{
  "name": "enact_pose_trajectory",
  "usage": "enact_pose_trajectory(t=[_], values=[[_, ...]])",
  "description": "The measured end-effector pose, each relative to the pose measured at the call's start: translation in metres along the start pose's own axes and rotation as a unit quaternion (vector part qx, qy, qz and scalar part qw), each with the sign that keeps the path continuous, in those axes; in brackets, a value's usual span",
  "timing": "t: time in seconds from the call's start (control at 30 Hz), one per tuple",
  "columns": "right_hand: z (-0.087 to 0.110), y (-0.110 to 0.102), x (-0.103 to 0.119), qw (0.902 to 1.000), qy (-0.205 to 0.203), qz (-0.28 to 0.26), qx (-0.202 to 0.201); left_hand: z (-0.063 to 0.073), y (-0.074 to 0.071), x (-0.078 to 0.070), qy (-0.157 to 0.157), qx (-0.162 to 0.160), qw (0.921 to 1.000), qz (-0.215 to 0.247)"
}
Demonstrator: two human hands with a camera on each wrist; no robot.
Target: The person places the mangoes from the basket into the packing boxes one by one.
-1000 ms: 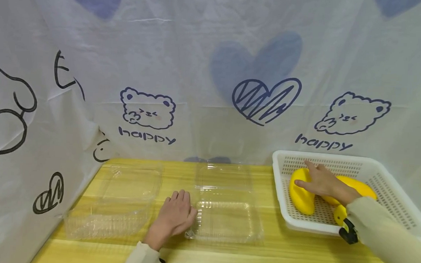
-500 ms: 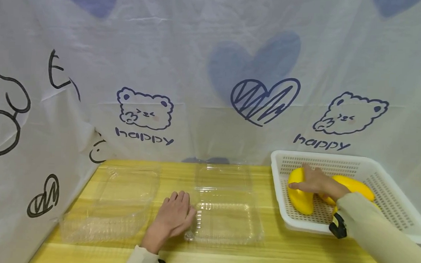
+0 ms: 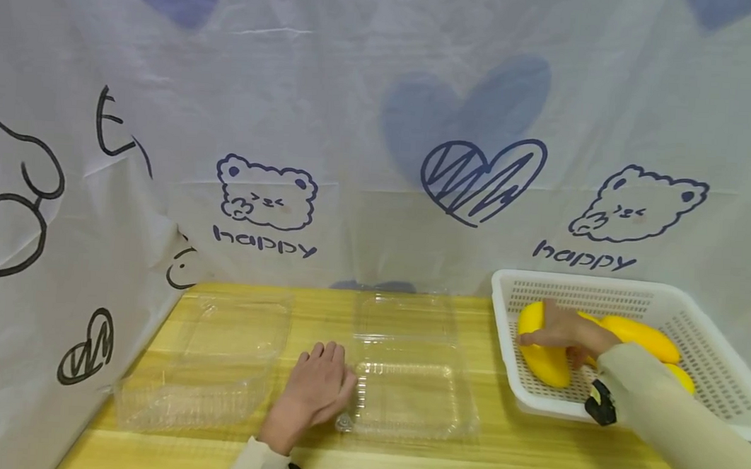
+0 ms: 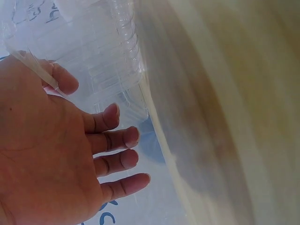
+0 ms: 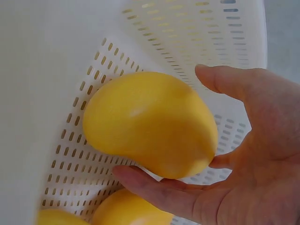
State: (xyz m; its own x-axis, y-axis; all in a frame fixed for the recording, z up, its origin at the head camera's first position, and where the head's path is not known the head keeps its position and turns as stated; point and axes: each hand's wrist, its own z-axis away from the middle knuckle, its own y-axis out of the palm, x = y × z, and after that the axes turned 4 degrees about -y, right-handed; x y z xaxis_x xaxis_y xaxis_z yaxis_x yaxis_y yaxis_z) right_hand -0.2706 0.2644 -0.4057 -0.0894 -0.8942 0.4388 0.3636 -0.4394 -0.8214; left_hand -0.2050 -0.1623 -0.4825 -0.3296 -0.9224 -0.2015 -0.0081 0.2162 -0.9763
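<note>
A yellow mango (image 5: 145, 122) lies at the left end of the white basket (image 3: 504, 340). My right hand (image 3: 562, 329) is around it from above; in the right wrist view the fingers (image 5: 159, 192) lie along its lower side and the extended thumb (image 5: 225, 79) stands a little off its upper edge. My left hand (image 3: 317, 384) rests at the left edge of the clear plastic clamshell box (image 3: 411, 399), whose lid is up. In the left wrist view its fingers (image 4: 112, 140) are loosely bent with nothing between them, and a clear plastic edge crosses the thumb.
More yellow mangoes (image 3: 644, 338) lie in the basket to the right of the hand. A second clear clamshell box (image 3: 194, 402) stands lid up at the left of the wooden table (image 3: 401, 466). A printed cloth (image 3: 369, 121) hangs behind and along the left.
My right hand has lowered around the mango, its fingers reaching down the mango's right side, and the mango has tilted slightly. The left hand has stayed beside the box.
</note>
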Motion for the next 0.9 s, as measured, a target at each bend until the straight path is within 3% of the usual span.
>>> enact_pose_trajectory(t=[0.5, 0.9], values=[[-0.004, -0.002, 0.009, 0.9987, 0.024, 0.009, 0.043, 0.001, -0.002, -0.004, 0.01, -0.014, 0.9998, -0.002], [0.003, -0.003, 0.016, 0.9972, 0.028, -0.005, 0.069, 0.002, -0.003, -0.006, 0.013, -0.014, 0.9998, 0.001]])
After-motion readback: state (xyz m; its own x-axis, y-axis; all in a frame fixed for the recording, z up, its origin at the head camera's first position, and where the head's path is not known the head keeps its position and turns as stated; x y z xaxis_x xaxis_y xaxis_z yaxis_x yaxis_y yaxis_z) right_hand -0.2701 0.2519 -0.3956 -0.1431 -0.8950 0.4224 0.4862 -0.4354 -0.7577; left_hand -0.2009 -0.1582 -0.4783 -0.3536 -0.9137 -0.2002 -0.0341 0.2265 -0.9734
